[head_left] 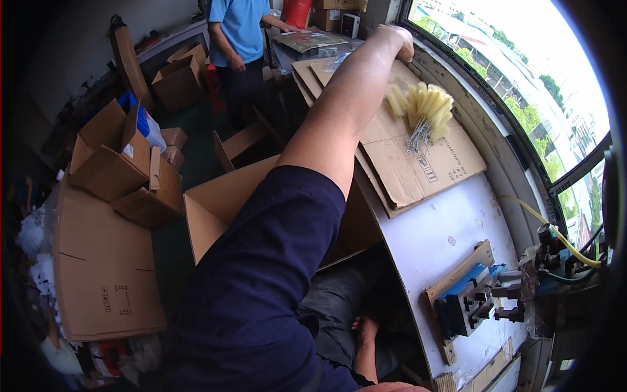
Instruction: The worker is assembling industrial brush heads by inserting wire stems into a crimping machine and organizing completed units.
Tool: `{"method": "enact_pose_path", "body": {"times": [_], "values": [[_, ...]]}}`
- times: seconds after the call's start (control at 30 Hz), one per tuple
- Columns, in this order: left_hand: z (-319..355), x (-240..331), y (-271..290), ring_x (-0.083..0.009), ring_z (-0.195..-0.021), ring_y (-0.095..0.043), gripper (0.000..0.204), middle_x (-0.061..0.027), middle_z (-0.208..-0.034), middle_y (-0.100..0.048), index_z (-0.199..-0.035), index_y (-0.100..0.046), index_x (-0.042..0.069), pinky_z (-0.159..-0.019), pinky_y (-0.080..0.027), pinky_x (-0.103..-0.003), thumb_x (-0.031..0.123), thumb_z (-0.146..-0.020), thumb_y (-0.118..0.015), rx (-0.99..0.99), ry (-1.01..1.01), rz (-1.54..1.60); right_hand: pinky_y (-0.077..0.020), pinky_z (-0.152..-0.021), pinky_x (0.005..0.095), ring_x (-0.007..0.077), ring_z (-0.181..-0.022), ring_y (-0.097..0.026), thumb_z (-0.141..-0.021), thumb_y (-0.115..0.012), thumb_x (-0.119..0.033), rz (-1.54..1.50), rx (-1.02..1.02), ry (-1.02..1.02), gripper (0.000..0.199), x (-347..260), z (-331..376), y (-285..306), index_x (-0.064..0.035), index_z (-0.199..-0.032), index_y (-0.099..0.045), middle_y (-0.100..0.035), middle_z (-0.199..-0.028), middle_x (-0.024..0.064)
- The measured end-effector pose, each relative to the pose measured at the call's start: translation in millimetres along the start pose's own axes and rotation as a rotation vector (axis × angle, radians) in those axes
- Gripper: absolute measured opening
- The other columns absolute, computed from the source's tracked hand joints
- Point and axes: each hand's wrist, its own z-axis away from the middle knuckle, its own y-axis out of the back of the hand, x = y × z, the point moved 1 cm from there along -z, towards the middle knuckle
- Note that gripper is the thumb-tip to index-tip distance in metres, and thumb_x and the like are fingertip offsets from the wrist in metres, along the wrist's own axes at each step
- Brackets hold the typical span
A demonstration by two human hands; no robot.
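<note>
My left arm stretches across the view, and my left hand (397, 43) is at the far edge of the table beside the window ledge. Its fingers curl down and look closed; whatever they hold, if anything, is hidden. Near that forearm, a bundle of pale yellow translucent strips (428, 103) with thin metal ends (418, 137) lies on stacked flat cardboard (418, 173). A smaller yellow bunch (396, 100) is beside it. Down by my dark trousers (333, 307), my right hand (366, 326) rests low in shadow, its fingers too dark to read.
An open carton (228, 202) stands left of the white table (431, 228). A blue-and-black clamping fixture (464, 300) sits at the near right by the window. More cartons (111, 157) line the left. At the back, a person in a blue shirt (236, 29) stands by a bench.
</note>
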Motion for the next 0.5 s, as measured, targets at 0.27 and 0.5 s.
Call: {"method": "enact_pose_path", "body": {"times": [0.27,0.5], "values": [[-19.1,-78.9,-40.2,-0.0293,-0.095,-0.07,0.041,-0.016,-0.109,-0.072,-0.12,-0.066,0.004,-0.084,-0.055,-0.044,0.031,-0.09,-0.065,-0.202,0.17,-0.033,-0.0504,-0.041,0.0319,0.0208,-0.048,-0.058,-0.085,-0.053,-0.002,-0.077,-0.015,-0.058,0.025,4.6,-0.4,16.6,0.0019,-0.108,-0.06,-0.062,-0.071,0.0132],[94.9,-41.0,-188.6,-0.0303,-0.107,-0.066,0.033,-0.0146,-0.109,-0.071,-0.102,-0.073,0.009,-0.09,-0.052,-0.044,0.035,-0.086,-0.06,-0.1,-0.315,-0.043,-0.0501,-0.042,0.0311,0.0203,-0.049,-0.058,-0.081,-0.057,-0.005,-0.048,-0.013,0.01,0.026,-9.4,-3.5,-3.1,0.0012,-0.106,-0.058,-0.061,-0.073,0.0118]]}}
